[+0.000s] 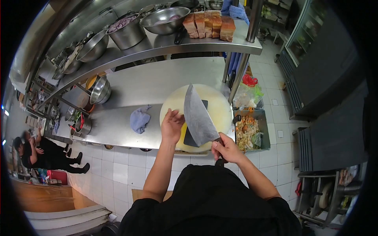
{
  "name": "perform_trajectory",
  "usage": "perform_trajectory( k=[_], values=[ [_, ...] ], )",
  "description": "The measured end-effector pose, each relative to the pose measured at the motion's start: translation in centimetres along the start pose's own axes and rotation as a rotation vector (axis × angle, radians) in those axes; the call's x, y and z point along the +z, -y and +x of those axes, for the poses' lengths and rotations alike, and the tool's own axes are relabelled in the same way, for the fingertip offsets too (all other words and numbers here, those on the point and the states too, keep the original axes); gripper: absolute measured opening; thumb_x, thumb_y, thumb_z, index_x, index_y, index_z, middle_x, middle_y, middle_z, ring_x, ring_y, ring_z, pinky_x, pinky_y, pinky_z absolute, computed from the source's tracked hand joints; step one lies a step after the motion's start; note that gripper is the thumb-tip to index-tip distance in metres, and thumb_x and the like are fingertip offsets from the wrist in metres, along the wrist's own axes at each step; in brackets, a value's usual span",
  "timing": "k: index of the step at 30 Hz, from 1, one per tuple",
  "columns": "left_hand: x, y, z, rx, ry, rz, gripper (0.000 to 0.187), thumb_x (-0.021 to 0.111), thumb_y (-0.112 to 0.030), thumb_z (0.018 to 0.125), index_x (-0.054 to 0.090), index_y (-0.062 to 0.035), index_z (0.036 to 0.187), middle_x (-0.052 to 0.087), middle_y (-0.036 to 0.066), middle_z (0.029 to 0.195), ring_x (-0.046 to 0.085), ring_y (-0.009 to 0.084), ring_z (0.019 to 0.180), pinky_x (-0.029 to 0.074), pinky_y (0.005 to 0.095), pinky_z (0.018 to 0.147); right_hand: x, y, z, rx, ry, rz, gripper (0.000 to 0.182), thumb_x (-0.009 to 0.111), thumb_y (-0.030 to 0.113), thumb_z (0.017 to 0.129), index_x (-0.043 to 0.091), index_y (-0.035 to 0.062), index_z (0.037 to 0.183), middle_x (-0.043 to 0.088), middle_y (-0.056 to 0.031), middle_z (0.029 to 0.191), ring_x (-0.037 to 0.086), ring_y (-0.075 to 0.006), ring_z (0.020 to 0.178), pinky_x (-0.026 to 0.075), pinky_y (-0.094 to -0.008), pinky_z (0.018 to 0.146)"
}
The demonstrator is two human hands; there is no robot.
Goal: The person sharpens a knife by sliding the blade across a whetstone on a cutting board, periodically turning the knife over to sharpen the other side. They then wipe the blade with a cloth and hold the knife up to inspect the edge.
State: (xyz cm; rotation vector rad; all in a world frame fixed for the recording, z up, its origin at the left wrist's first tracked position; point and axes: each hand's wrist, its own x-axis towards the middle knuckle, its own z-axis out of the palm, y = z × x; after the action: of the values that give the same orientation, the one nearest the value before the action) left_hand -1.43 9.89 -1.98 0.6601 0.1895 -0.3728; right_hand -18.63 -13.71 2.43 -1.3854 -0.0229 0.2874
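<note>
My right hand (227,148) is closed around the handle of a broad kitchen knife (199,118), its wide grey blade pointing away from me over a round pale cutting board (222,100). Left of the blade, my left hand (172,125) is open, palm partly up and fingers loosely bent, holding nothing. Beneath the blade lies a dark flat block (190,138), largely covered by the knife, with a bit of yellow beside it. A crumpled blue cloth (140,119) rests on the steel counter (118,120), left of the board.
On the shelf (157,50) above stand a pot of sliced onions (126,31), metal bowls (165,21) and several pork belly blocks (208,25). A bin of food scraps (249,131) is right of the board. Two people (47,151) are at far left.
</note>
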Motion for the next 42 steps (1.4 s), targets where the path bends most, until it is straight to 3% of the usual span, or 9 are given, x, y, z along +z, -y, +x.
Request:
perform_trajectory(
  k=[2,5,7,10,11,15,24,33,42],
  values=[
    [-1.8,-1.0,-0.1,0.095,-0.183,0.080,0.045,0.061,-0.040,0.106,0.061,-0.0005,0.127,0.064,0.014,0.115,0.063,0.0284,0.109,0.050,0.0456,0.102,-0.6,1.9,0.7,0.047,-0.023,-0.050,0.031,0.060,0.024,0.106,0.055,0.0033,0.129,0.065,-0.0071,0.075,0.065,-0.0182,0.060,0.056,-0.0325,0.059],
    [-0.8,-2.0,-2.5,0.349,-0.298,0.331,0.029,0.066,-0.027,0.104,0.062,-0.0002,0.116,0.062,0.011,0.108,0.061,0.0240,0.104,0.051,0.0420,0.096,-1.6,2.4,2.9,-0.415,-0.290,-1.022,0.039,0.067,0.027,0.099,0.062,0.0143,0.136,0.070,-0.0184,0.089,0.069,-0.0407,0.070,0.058,-0.0458,0.065],
    [0.8,-1.2,-3.8,0.860,-0.358,0.812,0.035,0.065,-0.026,0.104,0.060,0.0019,0.125,0.062,0.016,0.118,0.059,0.0298,0.113,0.047,0.0441,0.101,-1.5,3.0,4.5,-0.368,-0.298,-1.206,0.041,0.066,0.032,0.099,0.062,0.0149,0.136,0.070,-0.0176,0.088,0.070,-0.0395,0.072,0.058,-0.0463,0.065],
    [2.6,-0.6,-5.0,1.140,-0.229,1.516,0.046,0.067,-0.024,0.101,0.055,0.0025,0.137,0.058,0.022,0.133,0.052,0.0371,0.126,0.040,0.0489,0.109,-1.4,1.2,7.1,-0.375,-0.311,-1.420,0.049,0.063,0.045,0.100,0.061,0.0160,0.139,0.068,-0.0165,0.085,0.071,-0.0365,0.077,0.059,-0.0467,0.065],
    [1.7,-0.3,-4.6,0.960,-0.092,1.675,0.066,0.061,-0.039,0.103,0.045,0.0026,0.152,0.043,0.028,0.155,0.034,0.0451,0.147,0.022,0.0595,0.121,-1.4,0.6,7.8,-0.395,-0.314,-1.469,0.050,0.063,0.046,0.100,0.061,0.0159,0.139,0.068,-0.0169,0.084,0.072,-0.0358,0.077,0.059,-0.0465,0.065],
    [0.8,2.3,-3.9,0.561,-0.073,2.144,0.091,0.035,-0.068,0.103,0.035,0.0030,0.160,0.023,0.026,0.170,0.005,0.0453,0.160,-0.006,0.0742,0.119,-1.4,-1.0,8.9,-0.347,-0.259,-1.555,0.058,0.060,0.048,0.101,0.053,0.0145,0.148,0.068,-0.0178,0.082,0.071,-0.0359,0.074,0.058,-0.0460,0.065],
    [1.2,3.6,-13.6,0.438,0.524,2.156,0.099,0.059,-0.065,0.095,0.032,0.0064,0.159,0.029,0.026,0.168,0.023,0.0433,0.157,0.007,0.0723,0.121,-0.3,-3.7,-4.6,-0.027,-0.130,-1.524,0.078,0.063,0.045,0.100,0.030,0.0153,0.164,0.067,-0.0197,0.070,0.067,-0.0351,0.054,0.055,-0.0513,0.053],
    [4.2,-0.6,2.2,0.448,0.283,2.326,0.097,0.041,-0.073,0.099,0.044,0.0099,0.150,0.039,0.028,0.162,0.036,0.0439,0.151,0.017,0.0653,0.123,-2.5,0.3,11.0,-0.057,-0.189,-1.455,0.065,0.047,0.046,0.108,0.029,0.0158,0.162,0.071,-0.0220,0.076,0.070,-0.0445,0.068,0.057,-0.0556,0.066],
    [1.6,2.0,-13.3,0.357,0.495,2.423,0.121,0.063,-0.082,0.081,0.044,0.0188,0.145,0.042,0.040,0.152,0.038,0.0566,0.144,0.024,0.0600,0.123,0.3,-1.7,-1.7,0.089,0.075,-1.497,0.079,0.058,0.049,0.102,0.021,0.0202,0.166,0.069,-0.0221,0.072,0.072,-0.0394,0.064,0.059,-0.0546,0.060]
  ],
)
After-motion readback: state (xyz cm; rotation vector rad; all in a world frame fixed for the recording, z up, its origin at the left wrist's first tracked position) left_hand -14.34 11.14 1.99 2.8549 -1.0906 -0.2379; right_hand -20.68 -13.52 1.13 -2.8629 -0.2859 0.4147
